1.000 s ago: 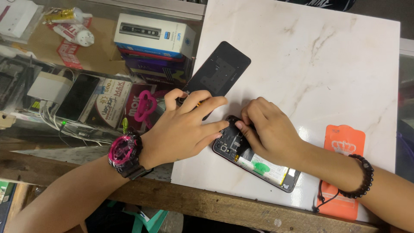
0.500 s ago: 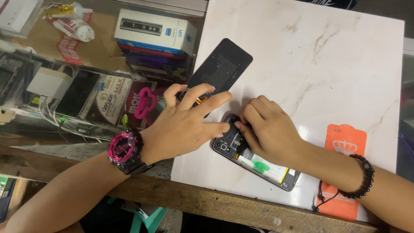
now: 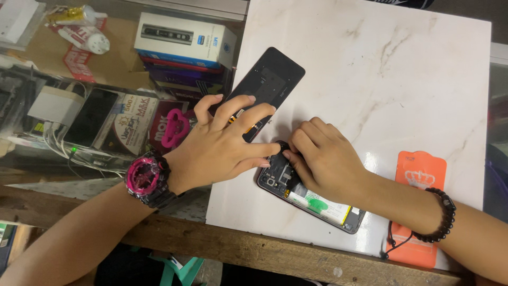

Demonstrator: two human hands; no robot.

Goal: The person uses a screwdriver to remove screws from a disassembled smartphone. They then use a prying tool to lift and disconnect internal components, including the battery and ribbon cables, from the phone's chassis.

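An opened black phone (image 3: 309,198) lies face down on a white marble slab (image 3: 402,79), its battery and circuit board exposed. My right hand (image 3: 323,159) rests on its upper end, fingertips pinched on something small there that I cannot make out. My left hand (image 3: 225,143), with a pink and black watch (image 3: 147,177) on the wrist, hovers with fingers spread, its thumb and forefinger meeting the right hand's fingertips at the phone's top. A detached black back cover (image 3: 267,85) lies just beyond, partly under my left fingers.
An orange flat packet (image 3: 420,201) lies at the slab's right, under my right wrist with its black bead bracelet (image 3: 442,217). Left of the slab, a glass counter holds boxes (image 3: 185,39), a white charger (image 3: 55,103) and cables. A wooden edge (image 3: 254,249) runs along the front.
Both hands stayed at the phone's upper end. My left fingers have lifted and spread a little while the thumb closed in on the right fingertips.
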